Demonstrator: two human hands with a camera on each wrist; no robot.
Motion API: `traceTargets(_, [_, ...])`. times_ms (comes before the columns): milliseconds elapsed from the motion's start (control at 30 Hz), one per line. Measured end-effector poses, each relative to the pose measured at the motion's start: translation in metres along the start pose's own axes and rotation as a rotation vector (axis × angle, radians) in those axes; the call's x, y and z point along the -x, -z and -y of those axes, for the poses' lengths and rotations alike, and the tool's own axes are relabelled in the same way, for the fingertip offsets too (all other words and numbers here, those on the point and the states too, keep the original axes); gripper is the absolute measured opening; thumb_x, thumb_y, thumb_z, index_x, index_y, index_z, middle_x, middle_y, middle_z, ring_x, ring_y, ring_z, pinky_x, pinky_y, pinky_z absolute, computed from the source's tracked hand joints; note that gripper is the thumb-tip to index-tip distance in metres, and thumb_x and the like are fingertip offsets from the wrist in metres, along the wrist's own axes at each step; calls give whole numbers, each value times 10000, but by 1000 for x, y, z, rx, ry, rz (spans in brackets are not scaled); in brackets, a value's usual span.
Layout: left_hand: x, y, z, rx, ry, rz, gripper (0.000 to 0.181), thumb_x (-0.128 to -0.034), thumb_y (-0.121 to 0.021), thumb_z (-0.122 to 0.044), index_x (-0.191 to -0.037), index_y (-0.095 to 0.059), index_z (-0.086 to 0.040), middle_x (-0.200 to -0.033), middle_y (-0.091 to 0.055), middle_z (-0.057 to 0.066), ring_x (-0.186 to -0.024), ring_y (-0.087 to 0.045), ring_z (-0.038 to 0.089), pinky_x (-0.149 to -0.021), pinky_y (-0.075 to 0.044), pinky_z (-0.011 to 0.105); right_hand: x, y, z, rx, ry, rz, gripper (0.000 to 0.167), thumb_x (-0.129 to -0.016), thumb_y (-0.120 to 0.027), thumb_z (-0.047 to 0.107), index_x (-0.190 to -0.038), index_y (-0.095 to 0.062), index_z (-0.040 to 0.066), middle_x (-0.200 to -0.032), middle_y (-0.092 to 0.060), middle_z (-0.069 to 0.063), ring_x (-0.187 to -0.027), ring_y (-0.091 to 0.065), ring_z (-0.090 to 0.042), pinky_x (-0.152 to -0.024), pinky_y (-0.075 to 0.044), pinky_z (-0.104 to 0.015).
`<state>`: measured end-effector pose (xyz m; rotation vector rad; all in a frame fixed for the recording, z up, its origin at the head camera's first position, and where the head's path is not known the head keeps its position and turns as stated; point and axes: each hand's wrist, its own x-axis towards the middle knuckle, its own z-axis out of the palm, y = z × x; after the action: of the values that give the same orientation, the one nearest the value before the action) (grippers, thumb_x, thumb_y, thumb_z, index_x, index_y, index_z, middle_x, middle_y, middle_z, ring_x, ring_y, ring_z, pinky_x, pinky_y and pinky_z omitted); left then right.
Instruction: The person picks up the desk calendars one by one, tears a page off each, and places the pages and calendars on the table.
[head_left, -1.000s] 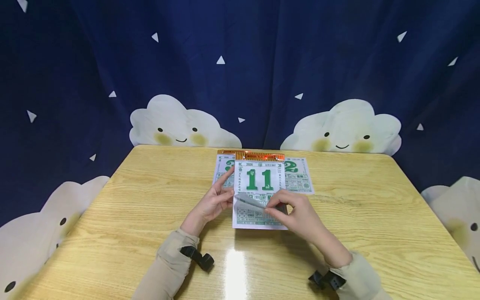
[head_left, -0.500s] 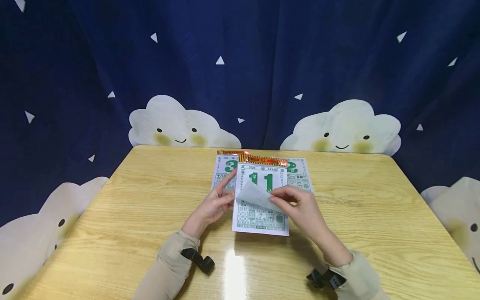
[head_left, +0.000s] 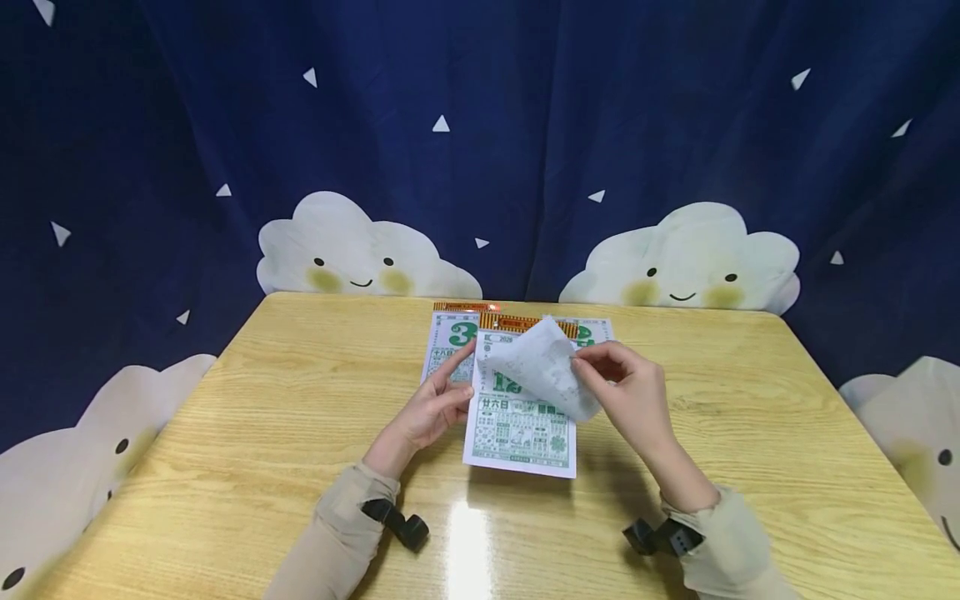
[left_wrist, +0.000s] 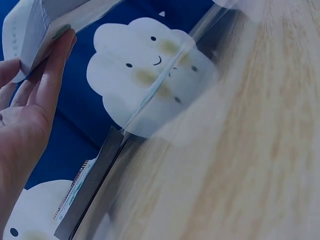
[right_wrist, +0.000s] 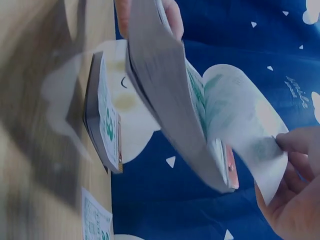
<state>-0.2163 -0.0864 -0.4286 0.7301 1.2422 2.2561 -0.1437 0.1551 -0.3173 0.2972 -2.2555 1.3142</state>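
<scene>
A thick tear-off calendar (head_left: 517, 437) with green print and an orange-red top band is held up off the table, slightly tilted. My left hand (head_left: 431, 408) grips it by its left edge, the index finger stretched along the side. With thumb and fingers my right hand (head_left: 630, 396) pinches the top sheet (head_left: 543, 367), which is lifted and curled back across the upper page. Part of a green 12 shows beneath that sheet. In the right wrist view the sheet (right_wrist: 240, 110) bends away from the pad (right_wrist: 167, 90), still meeting it near its top part.
A second calendar (head_left: 446, 342) showing a green 3 lies on the wooden table (head_left: 300, 400) behind the held one. Beside it, to the right, is a loose page (head_left: 600, 329), partly covered. A dark blue curtain (head_left: 517, 150) with clouds hangs behind the table.
The right hand has moved up and to the right, drawing the sheet with 11 back so that 12 shows below. The calendar has tilted and shifted slightly toward me; the left hand keeps its grip.
</scene>
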Motion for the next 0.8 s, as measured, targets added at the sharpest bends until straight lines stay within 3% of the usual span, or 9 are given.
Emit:
traceTargets(133, [0,-2,0,-24,6,-28,697,-886,-372,78,-1472,-89,-173,-1008,-681,66,-822,-667,187,-719,-544,324,-8,5,-8,-7,-54,-49,60,-777,-670,-5,-818,-669,-49,-738,-659,-144,-593,-539,6,-545,-445,-110])
traceTargets(433, [1,-3,-4,-56,-3,-63,703,-873,-393,64,-1470,-95,-159,-1008,-679,51,-797,-671,184,-677,-553,316,-23,11,-51,-102,-185,-125,117,-787,-689,103,-834,-686,-4,-672,-604,157,-603,-551,-23,-535,-452,-136])
traceTargets(633, [0,-3,-5,-58,2,-95,700,-863,-388,81,-1465,-130,-165,-982,-682,52,-771,-670,174,-666,-553,305,-27,12,-59,-162,-240,-143,155,-783,-694,117,-825,-675,-32,-671,-621,152,-601,-560,-24,-535,-457,-141])
traceTargets(800, [0,-2,-5,-76,-2,-100,696,-862,-388,88,-1463,-143,-164,-974,-685,48,-766,-670,174,-675,-552,312,-30,13,-63,-203,-327,-131,83,-784,-689,112,-783,-679,30,-641,-613,136,-583,-554,-30,-519,-466,-157])
